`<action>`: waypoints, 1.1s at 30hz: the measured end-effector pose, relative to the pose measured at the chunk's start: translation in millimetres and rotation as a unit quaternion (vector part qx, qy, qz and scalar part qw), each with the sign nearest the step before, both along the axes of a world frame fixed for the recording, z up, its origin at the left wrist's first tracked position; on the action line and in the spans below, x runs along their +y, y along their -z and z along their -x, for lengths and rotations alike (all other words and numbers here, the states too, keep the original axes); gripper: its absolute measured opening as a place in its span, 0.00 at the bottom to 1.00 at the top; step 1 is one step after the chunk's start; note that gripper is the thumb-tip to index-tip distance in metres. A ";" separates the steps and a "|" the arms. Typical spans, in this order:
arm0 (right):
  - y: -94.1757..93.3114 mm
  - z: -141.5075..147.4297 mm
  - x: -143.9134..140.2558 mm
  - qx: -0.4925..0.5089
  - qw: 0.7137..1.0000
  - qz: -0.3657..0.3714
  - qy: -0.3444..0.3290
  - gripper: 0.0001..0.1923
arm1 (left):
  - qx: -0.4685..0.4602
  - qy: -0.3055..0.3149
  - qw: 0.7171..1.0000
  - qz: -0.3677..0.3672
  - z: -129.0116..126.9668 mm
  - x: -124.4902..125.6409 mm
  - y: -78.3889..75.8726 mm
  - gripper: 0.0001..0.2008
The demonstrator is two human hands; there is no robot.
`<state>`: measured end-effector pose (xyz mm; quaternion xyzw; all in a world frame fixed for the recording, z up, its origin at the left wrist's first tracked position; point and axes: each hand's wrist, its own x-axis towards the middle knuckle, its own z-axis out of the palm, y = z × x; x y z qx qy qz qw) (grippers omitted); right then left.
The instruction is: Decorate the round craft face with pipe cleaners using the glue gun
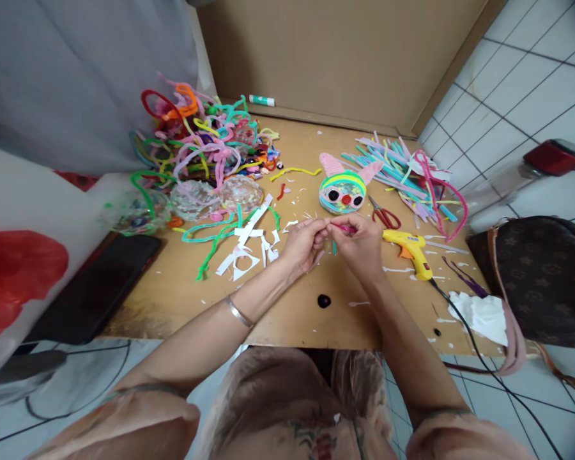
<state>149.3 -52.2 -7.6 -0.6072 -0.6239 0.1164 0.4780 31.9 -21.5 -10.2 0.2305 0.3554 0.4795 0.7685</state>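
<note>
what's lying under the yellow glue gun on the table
The yellow glue gun lies on the bare wooden table, amid white paper scraps. Its black cord trails off the table's edge. Whatever sits directly beneath its body is covered.

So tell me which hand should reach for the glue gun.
Probably the right hand: the glue gun lies just beside it on the table, while the left hand sits farther away, pinching the pink pipe cleaner.

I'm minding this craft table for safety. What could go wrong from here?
The glue gun lies right beside the right hand; if hot, a brush could burn. Its cord trails off the table edge and might snag. The scissors lie close behind both hands.
</note>
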 end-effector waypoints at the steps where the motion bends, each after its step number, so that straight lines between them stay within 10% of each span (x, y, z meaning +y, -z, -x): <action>1: -1.3 -2.4 0.8 0.021 1.000 0.006 -0.009 0.05 | 0.003 0.003 1.000 -0.010 0.1 -0.4 -0.3 0.12; 16: -20.5 -26.9 2.6 0.070 0.986 0.081 -0.127 0.06 | 0.182 0.173 0.943 -0.218 29.3 20.2 -3.4 0.14; 33: -26.7 -28.8 0.7 0.092 0.973 0.101 -0.186 0.10 | 0.165 0.191 0.939 -0.235 35.3 24.0 -7.1 0.12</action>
